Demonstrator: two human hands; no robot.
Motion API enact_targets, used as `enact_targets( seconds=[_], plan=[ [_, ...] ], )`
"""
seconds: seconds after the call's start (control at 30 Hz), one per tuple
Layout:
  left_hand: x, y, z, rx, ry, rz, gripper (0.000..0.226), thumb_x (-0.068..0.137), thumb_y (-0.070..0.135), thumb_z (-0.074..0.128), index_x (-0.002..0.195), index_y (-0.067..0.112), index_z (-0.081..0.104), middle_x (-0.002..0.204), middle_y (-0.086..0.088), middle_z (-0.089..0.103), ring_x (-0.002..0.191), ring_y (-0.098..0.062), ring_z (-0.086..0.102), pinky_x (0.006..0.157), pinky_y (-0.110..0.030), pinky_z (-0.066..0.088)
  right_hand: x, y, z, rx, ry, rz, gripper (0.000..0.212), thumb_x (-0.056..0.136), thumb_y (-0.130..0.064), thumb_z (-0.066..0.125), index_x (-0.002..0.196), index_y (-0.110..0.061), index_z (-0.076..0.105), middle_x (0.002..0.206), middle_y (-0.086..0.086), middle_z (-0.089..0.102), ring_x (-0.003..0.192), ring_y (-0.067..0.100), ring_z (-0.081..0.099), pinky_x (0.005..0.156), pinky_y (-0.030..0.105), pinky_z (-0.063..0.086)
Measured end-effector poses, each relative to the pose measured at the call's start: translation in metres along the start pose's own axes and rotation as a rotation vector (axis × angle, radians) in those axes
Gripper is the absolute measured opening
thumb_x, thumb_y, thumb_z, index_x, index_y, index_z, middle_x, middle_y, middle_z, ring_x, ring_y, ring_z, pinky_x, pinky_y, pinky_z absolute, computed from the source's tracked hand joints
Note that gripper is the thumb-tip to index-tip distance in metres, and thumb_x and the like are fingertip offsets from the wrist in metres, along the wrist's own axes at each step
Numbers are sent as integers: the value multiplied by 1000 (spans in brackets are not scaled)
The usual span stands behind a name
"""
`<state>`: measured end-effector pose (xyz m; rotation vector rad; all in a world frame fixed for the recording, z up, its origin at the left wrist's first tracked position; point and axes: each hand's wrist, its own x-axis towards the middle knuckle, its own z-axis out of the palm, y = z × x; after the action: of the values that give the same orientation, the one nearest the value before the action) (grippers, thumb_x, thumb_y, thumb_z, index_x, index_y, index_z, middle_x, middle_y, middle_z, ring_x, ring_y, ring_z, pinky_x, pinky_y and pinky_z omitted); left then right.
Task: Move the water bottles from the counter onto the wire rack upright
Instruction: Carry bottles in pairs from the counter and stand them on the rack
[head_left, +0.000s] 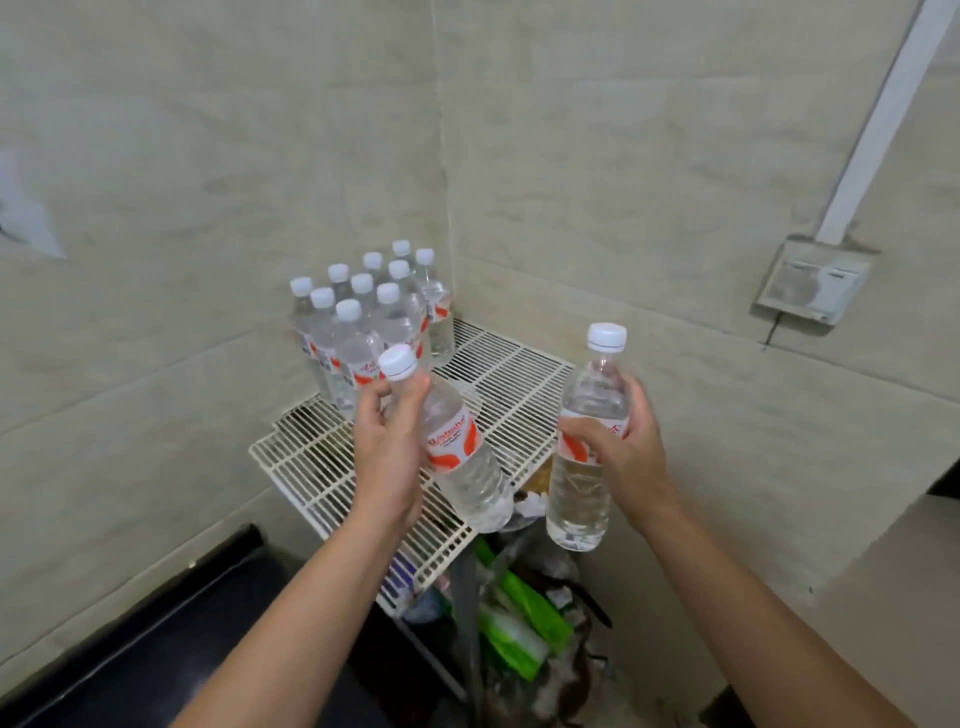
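Held tilted water bottle in left hand, fingers and thumb wrapped round its neck and shoulder, above near part of white wire rack; held second water bottle upright in right hand, fingers curled round label, just off rack's near-right edge; noted cluster of capped bottles standing upright on rack's far-left corner; saw rubbish bag under rack.
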<state>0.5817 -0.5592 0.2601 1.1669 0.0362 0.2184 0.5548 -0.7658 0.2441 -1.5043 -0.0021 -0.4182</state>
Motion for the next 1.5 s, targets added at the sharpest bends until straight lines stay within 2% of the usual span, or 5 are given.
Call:
enact_targets(
  seconds=[0.57, 0.83, 1.1, 1.27, 1.5],
  plan=[
    [133, -59, 84, 488, 521, 92, 27, 86, 34, 79, 105, 16, 77, 95, -1, 80, 90, -18, 76, 86, -45, 61, 240, 114, 26, 28, -719, 28, 83, 63, -32, 89, 137, -33, 50, 123, -2, 67, 111, 14, 67, 95, 41, 56],
    [138, -56, 82, 652, 383, 107, 29, 87, 42, 73, 113, 28, 71, 112, 9, 75, 110, -10, 68, 93, -34, 56, 254, 135, 23, 46, -910, 47, 89, 70, -33, 87, 144, -38, 39, 134, 0, 56, 117, 13, 62, 94, 36, 57],
    [138, -41, 60, 728, 85, 108, 43, 94, 50, 58, 137, 49, 54, 133, 15, 64, 124, -7, 60, 103, -36, 51, 266, 83, 27, -12, -748, -103, 43, 77, -57, 74, 119, -58, 61, 123, -12, 67, 115, 12, 63, 99, 44, 54],
    [149, -33, 52, 973, 196, 236, 40, 86, 51, 67, 124, 40, 67, 85, 20, 68, 72, -1, 55, 71, -23, 49, 278, 62, 26, -173, -766, -124, 30, 74, -59, 75, 104, -57, 69, 107, -21, 72, 99, 2, 67, 90, 33, 58],
    [165, -30, 60, 1067, 235, 300, 31, 82, 50, 76, 96, 22, 72, 82, 5, 72, 74, -15, 65, 66, -35, 55, 290, 51, 30, -282, -694, -176, 17, 90, -30, 73, 103, -39, 67, 98, -21, 69, 86, -14, 61, 73, 5, 45]
  ],
)
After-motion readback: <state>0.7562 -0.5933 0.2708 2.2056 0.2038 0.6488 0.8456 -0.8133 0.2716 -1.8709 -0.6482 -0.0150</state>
